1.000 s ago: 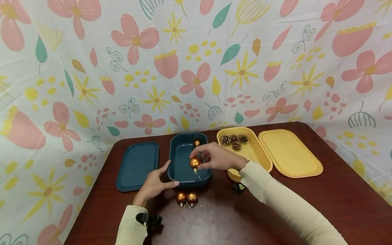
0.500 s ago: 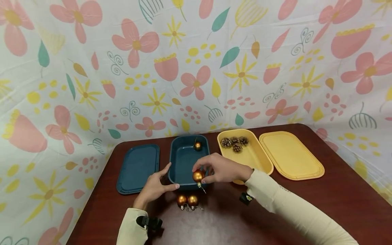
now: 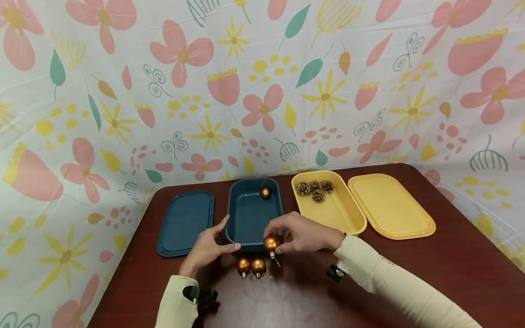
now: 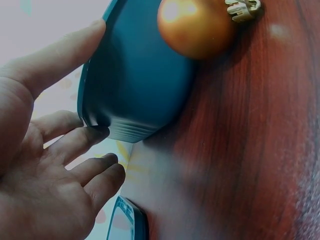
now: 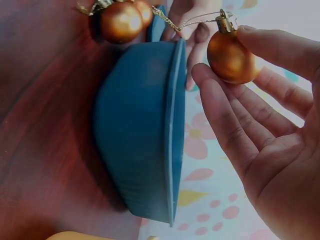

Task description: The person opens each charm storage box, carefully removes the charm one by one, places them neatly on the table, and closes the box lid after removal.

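My right hand (image 3: 303, 232) pinches a shiny copper-gold Christmas bauble (image 3: 271, 243) between thumb and fingertips, its cap and gold string hanging downward. It is just over the front right corner of a blue container (image 3: 248, 212). In the right wrist view, the held bauble (image 5: 232, 57) appears beside the container's rim. My left hand (image 3: 207, 248) touches the container's front left corner, thumb at the front rim, fingers spread along the left side. Inside the container, a single bauble (image 3: 265, 192) lies near the back right. Two more, a left bauble (image 3: 244, 265) and a right bauble (image 3: 258, 265), lie in front.
A blue lid (image 3: 186, 223) lies left of the blue container. To the right stands a yellow container (image 3: 336, 214) with several pine cones (image 3: 315, 187) at its back. Beyond it lies a yellow lid (image 3: 391, 207). A floral cloth (image 3: 262, 91) hangs behind the dark wooden table (image 3: 287, 300).
My right hand has carried its bauble from above the blue container toward the front and slightly right, to the front rim. The left hand has stayed at the container's corner.
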Available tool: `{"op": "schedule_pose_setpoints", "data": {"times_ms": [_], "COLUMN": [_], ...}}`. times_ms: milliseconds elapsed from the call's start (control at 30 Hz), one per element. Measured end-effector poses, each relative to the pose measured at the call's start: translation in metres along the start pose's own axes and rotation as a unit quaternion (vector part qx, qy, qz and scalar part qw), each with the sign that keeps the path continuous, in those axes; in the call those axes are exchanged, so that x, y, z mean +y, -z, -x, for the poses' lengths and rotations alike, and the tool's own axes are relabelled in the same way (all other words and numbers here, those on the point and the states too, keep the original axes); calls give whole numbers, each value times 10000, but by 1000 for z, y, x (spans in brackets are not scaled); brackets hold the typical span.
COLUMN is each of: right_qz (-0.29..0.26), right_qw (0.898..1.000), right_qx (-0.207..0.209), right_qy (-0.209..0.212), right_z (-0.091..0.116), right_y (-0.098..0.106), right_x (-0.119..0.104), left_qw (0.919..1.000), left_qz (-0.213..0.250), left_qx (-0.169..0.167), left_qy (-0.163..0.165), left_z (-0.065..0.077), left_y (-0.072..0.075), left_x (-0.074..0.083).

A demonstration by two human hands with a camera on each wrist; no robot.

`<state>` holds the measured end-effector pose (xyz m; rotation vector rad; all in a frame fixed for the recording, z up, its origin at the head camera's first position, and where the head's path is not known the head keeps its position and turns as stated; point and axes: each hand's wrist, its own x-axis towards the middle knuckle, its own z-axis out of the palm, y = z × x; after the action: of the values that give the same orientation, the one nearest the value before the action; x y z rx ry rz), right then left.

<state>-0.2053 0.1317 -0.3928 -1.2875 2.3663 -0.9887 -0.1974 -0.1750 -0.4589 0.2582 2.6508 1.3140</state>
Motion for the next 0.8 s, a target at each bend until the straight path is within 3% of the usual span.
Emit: {"op": "schedule_pose_setpoints", "data": {"times_ms": [433, 800], "right_qz": [449, 1531], "right_qw": [9989, 9881], "right_qx": [-74, -127], "right_qy": [91, 110], "right_z": [4, 7], "right_y": [-17, -36], "right_x": [5, 13], "left_qw": [10000, 10000], "left_qz": [67, 54], "left_qx": [-13, -3], "left_qy": [37, 18], "left_z": [-2, -1], "left_y": [0, 0], "left_x": [1, -1]}}
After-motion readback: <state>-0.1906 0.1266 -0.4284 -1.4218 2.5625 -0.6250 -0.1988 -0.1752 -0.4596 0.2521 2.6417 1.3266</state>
